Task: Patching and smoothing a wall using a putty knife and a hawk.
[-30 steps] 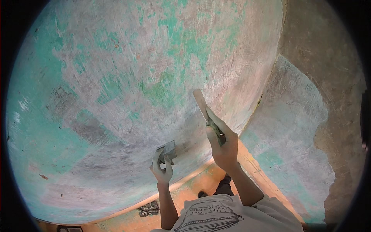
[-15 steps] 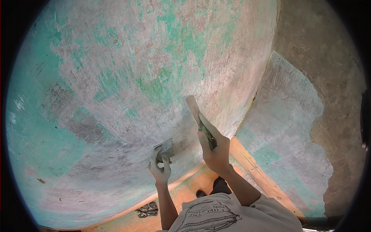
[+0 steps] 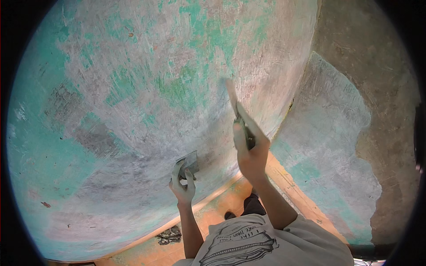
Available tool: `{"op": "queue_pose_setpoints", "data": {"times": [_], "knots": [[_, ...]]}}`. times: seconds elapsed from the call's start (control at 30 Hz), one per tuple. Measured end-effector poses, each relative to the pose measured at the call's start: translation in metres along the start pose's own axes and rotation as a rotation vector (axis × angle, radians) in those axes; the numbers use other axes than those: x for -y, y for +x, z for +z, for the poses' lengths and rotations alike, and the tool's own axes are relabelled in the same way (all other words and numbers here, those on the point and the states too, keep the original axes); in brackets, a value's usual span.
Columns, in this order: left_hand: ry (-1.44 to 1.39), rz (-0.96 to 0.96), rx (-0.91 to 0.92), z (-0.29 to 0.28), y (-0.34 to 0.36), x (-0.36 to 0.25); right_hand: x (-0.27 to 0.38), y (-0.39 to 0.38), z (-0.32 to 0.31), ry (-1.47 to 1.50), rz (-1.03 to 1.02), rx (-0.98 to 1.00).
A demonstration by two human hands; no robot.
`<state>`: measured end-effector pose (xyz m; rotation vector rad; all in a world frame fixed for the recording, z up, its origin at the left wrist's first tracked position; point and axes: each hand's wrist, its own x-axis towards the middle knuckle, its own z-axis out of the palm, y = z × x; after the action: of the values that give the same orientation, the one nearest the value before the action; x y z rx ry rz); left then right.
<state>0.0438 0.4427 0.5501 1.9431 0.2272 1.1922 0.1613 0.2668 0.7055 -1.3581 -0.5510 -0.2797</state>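
Note:
A large wall (image 3: pixel 128 84) of worn green paint and pale grey patches rises in front of me. My right hand (image 3: pixel 254 159) is closed round the dark handle of a putty knife (image 3: pixel 231 95). Its narrow blade points up along the wall, near or against the surface; I cannot tell which. Lower and to the left, my left hand (image 3: pixel 182 188) pinches a small flat scraper plate (image 3: pixel 191 161) between thumb and fingers. That grey plate is held close to the wall, blade edge upward.
To the right, past a corner, another wall (image 3: pixel 328 133) carries a pale patch beside bare brown plaster. An orange skirting strip (image 3: pixel 293 186) runs along its foot. On the orange floor (image 3: pixel 226 201) lies a dark crumpled heap (image 3: pixel 169 235), left of my feet.
My right hand has moved up the wall with the putty knife, whose blade now stands more upright. The left hand and its scraper plate have barely shifted.

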Motion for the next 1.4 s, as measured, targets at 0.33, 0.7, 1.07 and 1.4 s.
{"op": "queue_pose_setpoints", "data": {"times": [0.33, 0.7, 1.07, 1.4], "knots": [[-0.013, -0.019, -0.032, 0.001, -0.004, -0.001, -0.002, -0.013, -0.003, -0.079, 0.044, 0.058], [-0.022, -0.044, -0.022, 0.003, -0.002, 0.003, -0.016, -0.016, 0.005, -0.012, -0.032, 0.046], [-0.055, -0.022, -0.053, 0.003, -0.011, 0.011, -0.012, -0.007, 0.001, 0.006, -0.076, 0.087], [-0.07, -0.045, -0.059, 0.003, -0.005, 0.006, 0.001, 0.003, -0.016, -0.063, 0.012, 0.169]]}}
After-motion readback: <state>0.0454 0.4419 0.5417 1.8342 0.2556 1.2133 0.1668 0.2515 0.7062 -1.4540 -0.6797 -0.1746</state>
